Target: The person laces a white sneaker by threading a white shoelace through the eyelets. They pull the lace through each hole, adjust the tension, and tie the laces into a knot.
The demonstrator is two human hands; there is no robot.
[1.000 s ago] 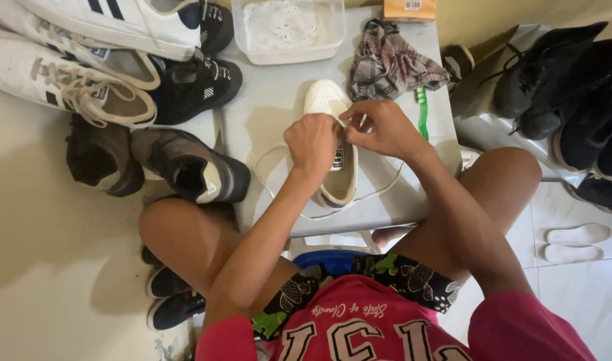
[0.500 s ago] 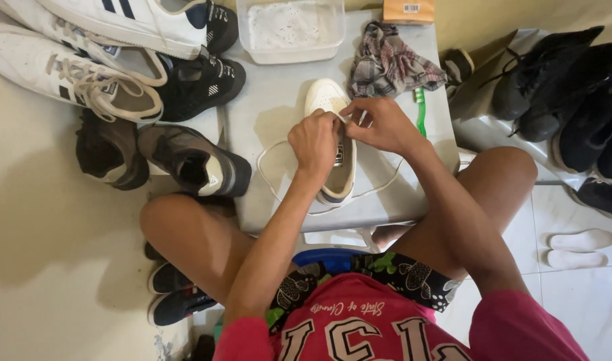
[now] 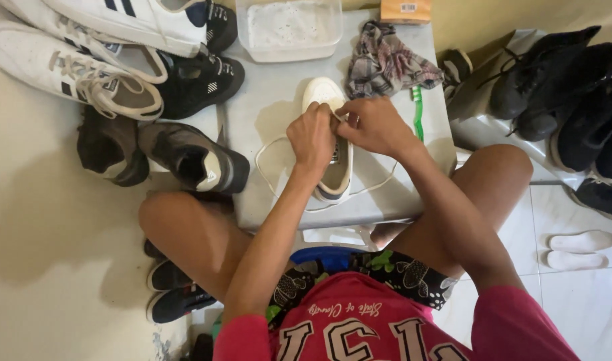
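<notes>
On the floor at the far left lie two white sneakers with dark stripes, and a third white sneaker rests above them. Beside these sit two black shoes, then two dark grey shoes nearer the knee. On the grey tabletop one cream sneaker lies toe away from the person, its single white lace looping out on both sides. The left hand pinches the lace over the shoe's eyelets, fingers closed narrow; the right hand, touching it, pinches the same lace. Behind stand one clear plastic tub, one plaid cloth and one green toothbrush. At the far right, several black shoes crowd together, too overlapped to count, with two white insoles below them.
</notes>
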